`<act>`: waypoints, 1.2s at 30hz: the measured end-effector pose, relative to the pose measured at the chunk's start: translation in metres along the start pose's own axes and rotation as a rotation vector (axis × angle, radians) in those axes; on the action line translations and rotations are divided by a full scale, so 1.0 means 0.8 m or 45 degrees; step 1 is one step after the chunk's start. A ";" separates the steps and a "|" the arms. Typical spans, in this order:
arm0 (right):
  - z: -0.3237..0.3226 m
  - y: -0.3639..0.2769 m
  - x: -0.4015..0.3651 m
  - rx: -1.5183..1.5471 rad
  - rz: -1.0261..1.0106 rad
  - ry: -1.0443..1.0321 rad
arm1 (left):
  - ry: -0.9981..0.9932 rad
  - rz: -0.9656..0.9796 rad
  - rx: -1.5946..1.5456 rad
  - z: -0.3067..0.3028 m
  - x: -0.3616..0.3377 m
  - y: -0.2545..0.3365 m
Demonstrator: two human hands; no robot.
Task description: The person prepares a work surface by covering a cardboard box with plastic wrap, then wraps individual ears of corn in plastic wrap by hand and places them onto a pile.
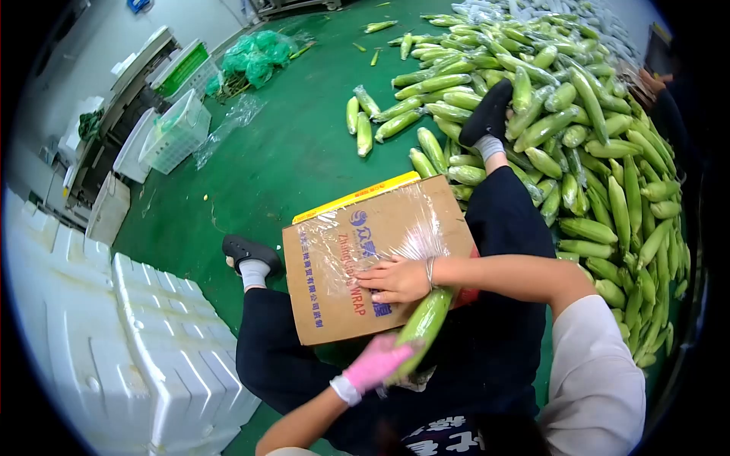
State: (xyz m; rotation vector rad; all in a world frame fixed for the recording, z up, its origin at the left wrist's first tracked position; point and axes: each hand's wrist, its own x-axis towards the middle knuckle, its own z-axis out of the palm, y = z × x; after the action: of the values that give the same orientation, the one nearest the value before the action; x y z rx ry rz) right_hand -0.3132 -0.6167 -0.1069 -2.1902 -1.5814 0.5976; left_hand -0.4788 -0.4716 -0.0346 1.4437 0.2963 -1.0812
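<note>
My left hand [378, 360], in a pink glove, is closed round the lower end of a green ear of corn [426, 325] in its husk. The ear slants up toward my right wrist and looks shiny, perhaps with film on it. Flat on a cardboard box [312, 304] between my legs lies my right hand [397, 280], bare, fingers stretched out, with a bracelet at the wrist. Clear plastic film [411, 220] is spread across the box top under and beyond that hand. A yellow strip [357, 196] runs along the box's far edge.
A big heap of corn [585, 152] fills the right side, many ears in film. Loose ears [365, 129] lie on the green floor [304, 144]. White foam boxes [167, 334] stand at left, plastic baskets [179, 137] behind. Another person's hand [652, 80] shows at far right.
</note>
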 end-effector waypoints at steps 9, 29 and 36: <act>0.066 -0.054 -0.097 0.575 0.067 0.716 | 0.022 -0.061 0.258 0.009 -0.052 -0.108; -0.259 0.215 -0.391 0.990 0.934 2.141 | 0.683 1.214 -0.017 0.019 0.114 0.183; 0.021 0.179 -0.676 -0.387 2.856 1.226 | 1.498 0.708 0.011 -0.094 0.000 0.036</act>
State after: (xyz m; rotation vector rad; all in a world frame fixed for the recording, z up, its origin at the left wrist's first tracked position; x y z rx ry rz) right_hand -0.3593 -1.1741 -0.1316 -2.6527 1.6521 -0.3819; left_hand -0.4255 -0.4117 -0.0294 1.8822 0.6504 0.3037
